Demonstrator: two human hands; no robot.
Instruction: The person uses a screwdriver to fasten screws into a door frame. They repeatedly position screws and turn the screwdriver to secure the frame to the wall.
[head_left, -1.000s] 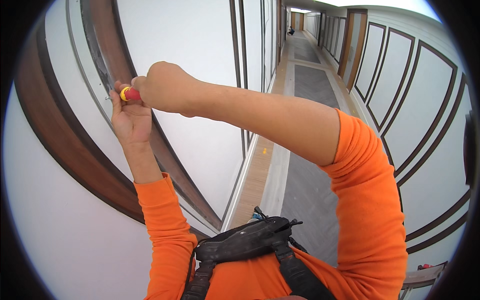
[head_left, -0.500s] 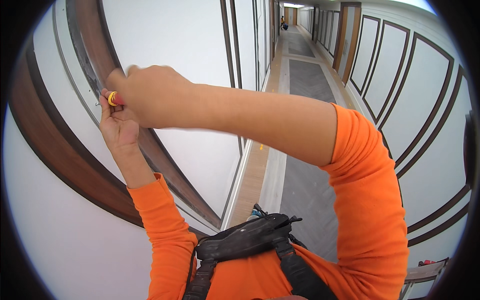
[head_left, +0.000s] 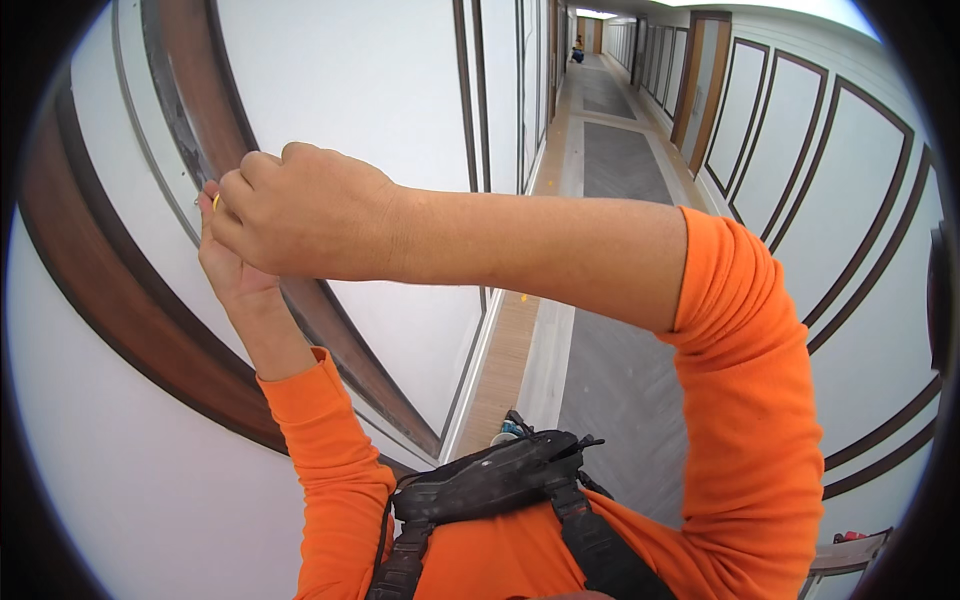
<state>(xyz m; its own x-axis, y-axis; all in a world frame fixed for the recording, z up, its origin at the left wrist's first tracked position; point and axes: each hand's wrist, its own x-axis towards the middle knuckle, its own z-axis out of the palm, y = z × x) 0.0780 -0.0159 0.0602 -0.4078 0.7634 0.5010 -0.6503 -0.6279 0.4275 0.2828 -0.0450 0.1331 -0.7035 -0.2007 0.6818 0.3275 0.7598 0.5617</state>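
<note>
My right hand (head_left: 310, 212) reaches across to the left wall, closed round the handle of a screwdriver; only a sliver of its yellow end (head_left: 217, 202) shows past the knuckles. Below and behind it, my left hand (head_left: 228, 265) is raised with its fingertips gathered at the front of the screwdriver, partly covered by the right hand. A small metal screw (head_left: 197, 201) shows just beyond those fingertips, at the pale strip of a door frame (head_left: 165, 150). Whether the screwdriver's tip touches the screw is hidden.
Dark brown curved trim (head_left: 130, 330) runs beside the frame, with a white panel (head_left: 350, 90) to its right. A corridor with grey floor (head_left: 620, 400) stretches away, a person (head_left: 578, 50) at its far end. A black chest harness (head_left: 490, 480) crosses my front.
My right hand has turned at the wrist, its back now more toward me, covering the red handle that showed before. My left hand stays almost in place.
</note>
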